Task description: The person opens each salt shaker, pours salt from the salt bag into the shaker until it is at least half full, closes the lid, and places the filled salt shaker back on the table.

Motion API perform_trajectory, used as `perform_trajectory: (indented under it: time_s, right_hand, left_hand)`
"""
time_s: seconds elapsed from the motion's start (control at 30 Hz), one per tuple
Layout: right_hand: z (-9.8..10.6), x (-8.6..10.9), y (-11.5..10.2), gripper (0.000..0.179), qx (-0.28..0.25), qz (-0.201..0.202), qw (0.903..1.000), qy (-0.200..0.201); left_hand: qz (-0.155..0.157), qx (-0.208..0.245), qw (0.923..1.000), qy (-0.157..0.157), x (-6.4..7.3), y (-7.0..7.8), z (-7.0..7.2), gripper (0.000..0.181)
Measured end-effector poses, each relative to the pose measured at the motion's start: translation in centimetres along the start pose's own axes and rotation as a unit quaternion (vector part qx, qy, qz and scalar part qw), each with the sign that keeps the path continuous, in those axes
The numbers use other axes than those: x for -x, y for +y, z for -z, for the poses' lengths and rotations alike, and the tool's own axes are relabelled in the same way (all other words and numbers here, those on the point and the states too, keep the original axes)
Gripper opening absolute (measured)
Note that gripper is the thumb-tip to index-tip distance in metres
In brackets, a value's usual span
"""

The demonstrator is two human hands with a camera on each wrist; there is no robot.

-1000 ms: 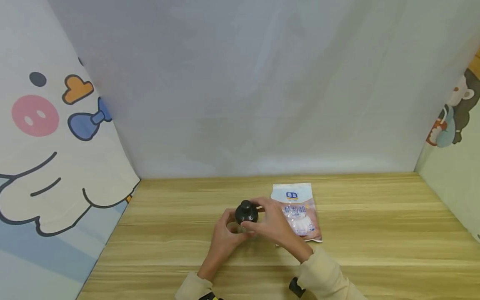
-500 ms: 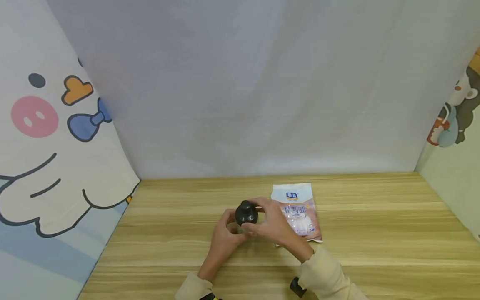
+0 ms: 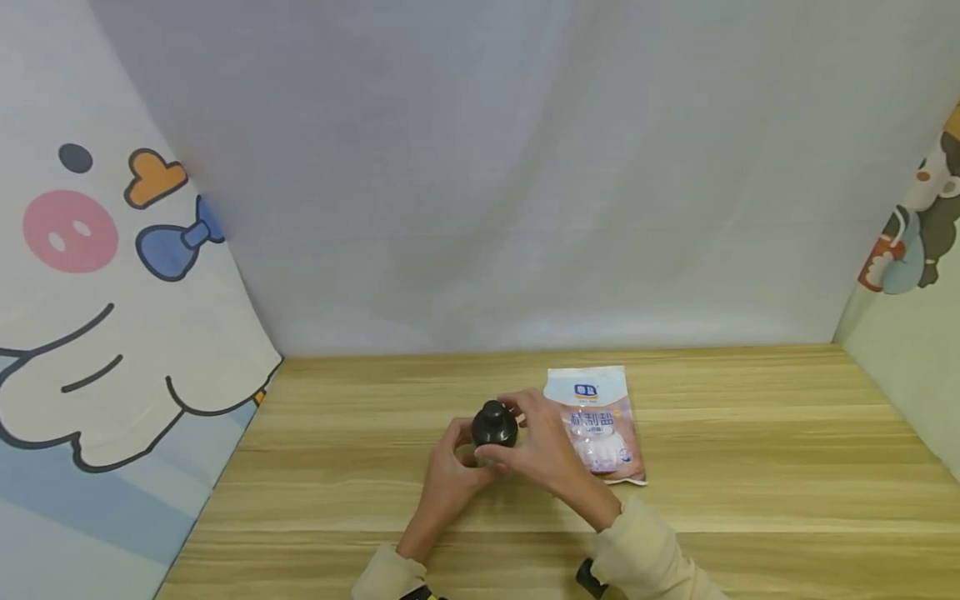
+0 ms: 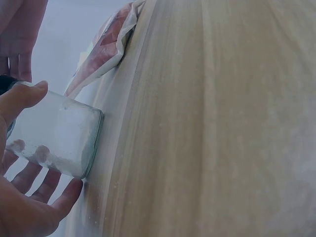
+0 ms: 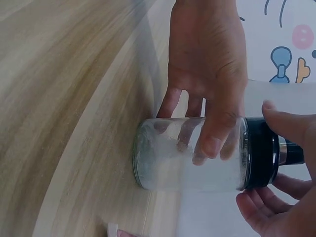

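A clear glass jar (image 5: 165,165) stands upright on the table, with whitish residue or powder on its inner walls. Its black lid (image 3: 493,427) has a round knob on top and sits on the jar's mouth. My left hand (image 3: 448,482) grips the glass body, thumb on one side and fingers round the other. With thumb and fingers, my right hand (image 3: 546,446) holds the lid by its rim. Just right of the jar, partly behind my right hand, lies a pink and pale-blue plastic packet (image 3: 600,433) with Chinese print, which reads as salt.
The wood-grain table (image 3: 750,450) runs back to a pale grey curtain (image 3: 525,183). Cartoon-printed panels stand at the left (image 3: 112,333) and right. A small black object (image 3: 591,577) shows beside my right sleeve.
My right thumb and wrist have shifted slightly to the left around the lid. My left hand keeps its hold on the jar, and the packet stays in place.
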State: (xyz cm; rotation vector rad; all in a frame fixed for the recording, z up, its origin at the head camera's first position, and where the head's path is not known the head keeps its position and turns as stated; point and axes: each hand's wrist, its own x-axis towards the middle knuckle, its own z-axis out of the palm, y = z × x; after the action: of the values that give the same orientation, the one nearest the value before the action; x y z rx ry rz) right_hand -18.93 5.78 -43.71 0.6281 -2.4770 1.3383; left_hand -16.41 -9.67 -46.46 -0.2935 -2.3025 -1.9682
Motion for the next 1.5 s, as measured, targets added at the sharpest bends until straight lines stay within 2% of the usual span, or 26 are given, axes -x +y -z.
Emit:
perform_trajectory:
  time_s: [0.17,0.63,0.8,0.97,1.07,1.23,1.47,1.5]
  right_hand:
    - [0.0,-0.1,-0.1,0.054,0.015,0.004,0.9999,-0.006]
    - [0.6,-0.1,0.0,0.055,-0.021,-0.013,0.9970,-0.074]
    - [0.2,0.0,0.0,0.059,-0.034,-0.014,0.9981,-0.049]
    - [-0.2,0.0,-0.2,0.059,0.005,-0.008,0.9999,-0.012]
    - [-0.1,0.0,-0.4,0.056,0.026,-0.010,0.9996,-0.004]
    - [0.2,0.0,-0.5,0.053,0.021,-0.013,0.9996,-0.014]
    - [0.9,-0.1,-0.6,0.053,0.008,-0.015,0.9981,-0.059]
    - [1.0,-0.1,-0.6,0.053,0.010,-0.016,0.9978,-0.064]
  left_hand:
    - [-0.002,-0.006,1.0000,0.000,0.0,-0.1,0.0,0.049]
    - [-0.009,-0.002,1.0000,-0.001,0.0,-0.3,0.2,0.051]
    - [-0.013,-0.007,0.9999,-0.002,0.0,-0.2,0.2,0.048]
    - [-0.009,-0.010,0.9999,-0.005,0.0,-0.1,0.1,0.046]
    - [-0.007,-0.012,0.9999,-0.006,0.1,0.0,0.0,0.047]
    - [-0.013,-0.010,0.9998,-0.005,0.1,0.0,-0.1,0.048]
    - [-0.009,-0.007,0.9999,0.000,0.1,-0.2,0.0,0.050]
    - [-0.008,-0.008,0.9999,0.002,0.0,-0.5,0.0,0.051]
